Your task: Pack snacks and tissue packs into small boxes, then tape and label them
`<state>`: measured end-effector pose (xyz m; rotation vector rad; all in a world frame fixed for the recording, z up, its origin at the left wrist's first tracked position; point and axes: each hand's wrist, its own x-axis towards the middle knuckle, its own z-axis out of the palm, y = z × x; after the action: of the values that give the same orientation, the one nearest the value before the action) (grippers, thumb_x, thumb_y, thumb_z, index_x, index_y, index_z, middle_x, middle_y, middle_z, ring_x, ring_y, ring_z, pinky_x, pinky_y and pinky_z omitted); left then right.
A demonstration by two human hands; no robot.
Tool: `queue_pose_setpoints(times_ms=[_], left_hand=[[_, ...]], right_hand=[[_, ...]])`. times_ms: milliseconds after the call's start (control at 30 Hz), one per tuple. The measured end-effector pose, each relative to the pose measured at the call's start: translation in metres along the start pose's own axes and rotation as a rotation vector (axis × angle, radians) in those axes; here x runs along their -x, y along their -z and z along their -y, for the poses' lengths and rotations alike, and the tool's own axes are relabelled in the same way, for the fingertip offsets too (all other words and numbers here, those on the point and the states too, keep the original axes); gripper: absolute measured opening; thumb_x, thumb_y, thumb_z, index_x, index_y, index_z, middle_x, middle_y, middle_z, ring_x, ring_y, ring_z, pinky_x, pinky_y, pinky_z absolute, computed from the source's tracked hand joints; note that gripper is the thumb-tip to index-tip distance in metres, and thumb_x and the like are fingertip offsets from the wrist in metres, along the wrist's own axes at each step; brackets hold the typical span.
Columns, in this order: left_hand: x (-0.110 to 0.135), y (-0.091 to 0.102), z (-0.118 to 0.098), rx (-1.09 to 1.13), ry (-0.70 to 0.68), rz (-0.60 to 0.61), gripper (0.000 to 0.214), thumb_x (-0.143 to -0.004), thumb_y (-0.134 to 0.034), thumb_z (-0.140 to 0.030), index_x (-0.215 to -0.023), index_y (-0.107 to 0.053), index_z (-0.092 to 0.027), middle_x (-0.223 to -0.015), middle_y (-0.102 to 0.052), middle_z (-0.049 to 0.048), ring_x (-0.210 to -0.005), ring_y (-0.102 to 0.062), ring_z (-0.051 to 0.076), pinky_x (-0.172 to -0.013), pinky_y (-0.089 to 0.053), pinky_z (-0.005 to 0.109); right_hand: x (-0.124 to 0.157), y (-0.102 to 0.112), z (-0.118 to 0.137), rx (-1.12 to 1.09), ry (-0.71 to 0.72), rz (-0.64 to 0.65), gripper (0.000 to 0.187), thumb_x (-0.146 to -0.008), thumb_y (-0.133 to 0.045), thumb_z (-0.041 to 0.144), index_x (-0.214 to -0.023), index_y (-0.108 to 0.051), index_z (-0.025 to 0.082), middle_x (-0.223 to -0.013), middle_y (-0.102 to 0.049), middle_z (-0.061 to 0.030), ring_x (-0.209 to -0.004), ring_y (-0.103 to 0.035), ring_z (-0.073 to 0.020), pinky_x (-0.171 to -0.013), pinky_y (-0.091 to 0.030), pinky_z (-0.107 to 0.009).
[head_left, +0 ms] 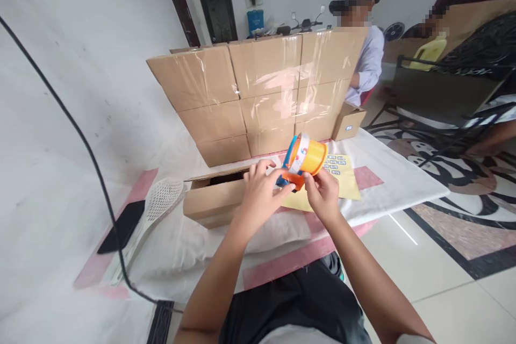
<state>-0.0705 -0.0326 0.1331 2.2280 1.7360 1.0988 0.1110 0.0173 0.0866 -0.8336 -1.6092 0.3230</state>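
Observation:
Over the table I hold up an orange and blue tape dispenser (pixel 313 158) with a roll of printed tape (pixel 299 155) on it. The fingers of my right hand (pixel 325 191) are closed on its lower orange edge. My left hand (pixel 260 188) has its thumb and fingers curled at the dispenser's front end; the exact grip there is partly hidden. A cardboard box (pixel 215 199) lies under my left hand, with a dark gap along its top. Beneath the dispenser is a yellow sheet of printed labels (pixel 349 185).
Behind my hands stands a wall of taped cartons (pixel 266 94). A smaller box (pixel 349 122) is at its right end. A white racket-like swatter (pixel 161 201) and a black flat object (pixel 123 227) lie left. A cable (pixel 86 142) hangs at left. A person (pixel 368 59) sits beyond the cartons.

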Motion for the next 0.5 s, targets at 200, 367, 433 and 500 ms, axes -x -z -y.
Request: queue_pose_setpoints(times_ms=[200,367,433,500], left_hand=[[-0.001,-0.027,-0.02,0.195,-0.049,-0.012,0.018,-0.097,-0.063,-0.035,-0.093,-0.077,-0.026,-0.147,-0.054,0.008,-0.139,-0.046,0.031,-0.121,-0.035,0.056],[0.004,-0.02,-0.03,0.413,0.094,0.057,0.024,-0.099,-0.056,-0.036,-0.086,-0.071,-0.021,-0.117,-0.07,0.009,-0.115,-0.063,0.026,-0.098,-0.052,0.039],[0.007,-0.019,-0.031,0.609,0.202,0.253,0.024,-0.099,-0.054,-0.04,-0.095,-0.068,-0.021,-0.088,-0.069,0.0044,-0.085,-0.065,0.019,-0.076,-0.052,0.031],[0.013,-0.021,-0.031,0.787,0.29,0.353,0.023,-0.098,-0.056,-0.041,-0.11,-0.06,-0.022,-0.073,-0.063,-0.0013,-0.068,-0.059,0.015,-0.067,-0.047,0.028]], right_hand=[[-0.008,0.017,0.003,0.217,0.235,-0.119,0.027,-0.105,-0.051,0.025,-0.079,-0.044,0.024,-0.068,-0.049,0.0022,-0.057,-0.045,-0.0141,-0.054,-0.034,-0.028],[-0.002,0.014,-0.018,0.252,0.255,-0.152,0.03,-0.103,-0.051,0.019,-0.078,-0.034,0.025,-0.07,-0.045,0.0027,-0.059,-0.042,-0.0147,-0.055,-0.031,-0.029],[0.0,0.012,-0.022,0.252,0.211,-0.185,0.031,-0.103,-0.051,0.02,-0.079,-0.033,0.026,-0.069,-0.041,0.0038,-0.057,-0.039,-0.0144,-0.055,-0.03,-0.029],[0.001,0.01,-0.024,0.257,0.169,-0.203,0.03,-0.103,-0.051,0.023,-0.079,-0.034,0.026,-0.068,-0.04,0.0043,-0.055,-0.037,-0.0144,-0.054,-0.029,-0.029]])
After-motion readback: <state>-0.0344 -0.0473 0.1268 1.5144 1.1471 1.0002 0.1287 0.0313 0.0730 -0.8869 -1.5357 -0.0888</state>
